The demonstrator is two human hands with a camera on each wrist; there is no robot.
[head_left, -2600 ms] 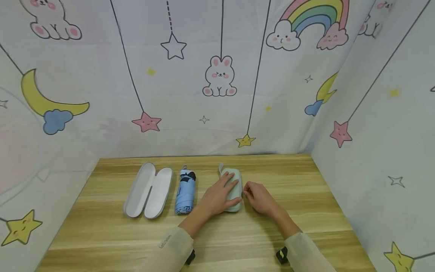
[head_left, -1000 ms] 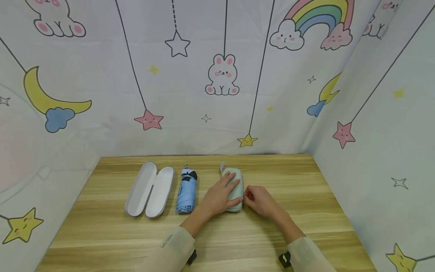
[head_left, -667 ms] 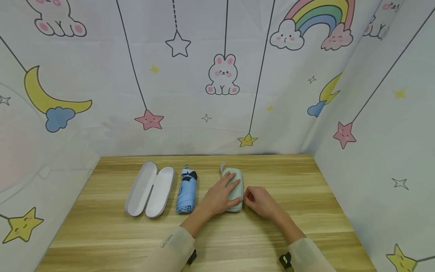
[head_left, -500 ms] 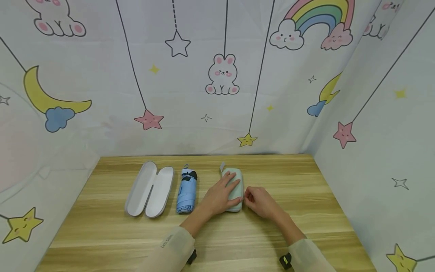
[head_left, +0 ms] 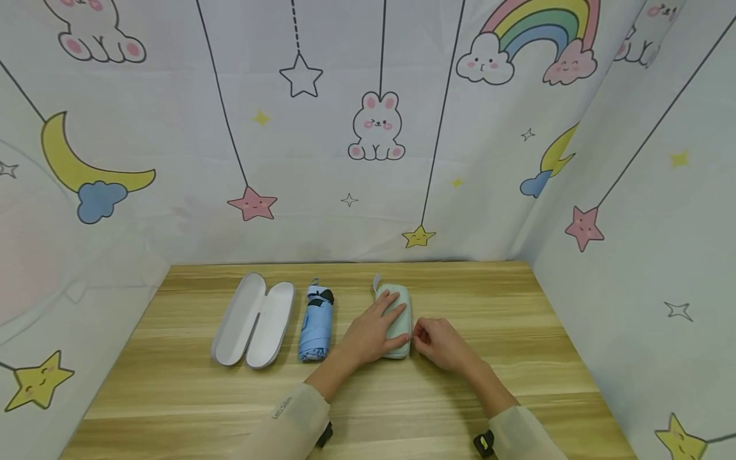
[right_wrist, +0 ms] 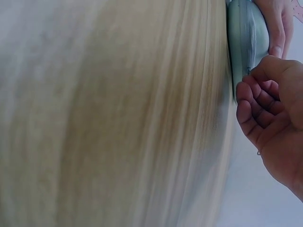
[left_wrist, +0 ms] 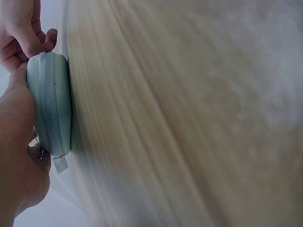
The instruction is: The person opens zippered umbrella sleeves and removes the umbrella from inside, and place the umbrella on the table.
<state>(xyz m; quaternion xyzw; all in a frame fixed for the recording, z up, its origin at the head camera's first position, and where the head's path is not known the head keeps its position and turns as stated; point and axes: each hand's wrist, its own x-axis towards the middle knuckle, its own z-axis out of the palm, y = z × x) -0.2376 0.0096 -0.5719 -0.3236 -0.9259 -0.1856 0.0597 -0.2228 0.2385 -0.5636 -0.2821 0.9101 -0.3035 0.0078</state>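
A mint-green zip case (head_left: 399, 327) lies flat on the table, its zip closed along the side seen in the left wrist view. My left hand (head_left: 369, 332) rests on top of it with fingers spread. On its right side, my right hand (head_left: 441, 342) has curled fingers; in the right wrist view thumb and forefinger pinch the small zipper pull (right_wrist: 249, 71) at the zip track. Most of the pull is hidden by the fingertips. A wrist loop (head_left: 376, 281) sticks out at the case's far left corner.
Left of the case lies a folded blue umbrella (head_left: 316, 326) with a strap loop. Farther left an open white glasses case (head_left: 269, 326) shows its pale inside. The wooden table (head_left: 489, 287) meets a printed cloth backdrop (head_left: 322, 236) at the back and right.
My right hand has slid slightly toward me along the case's right side, its fingers curled as before. My left hand stays on the case; umbrella and glasses case have not moved.
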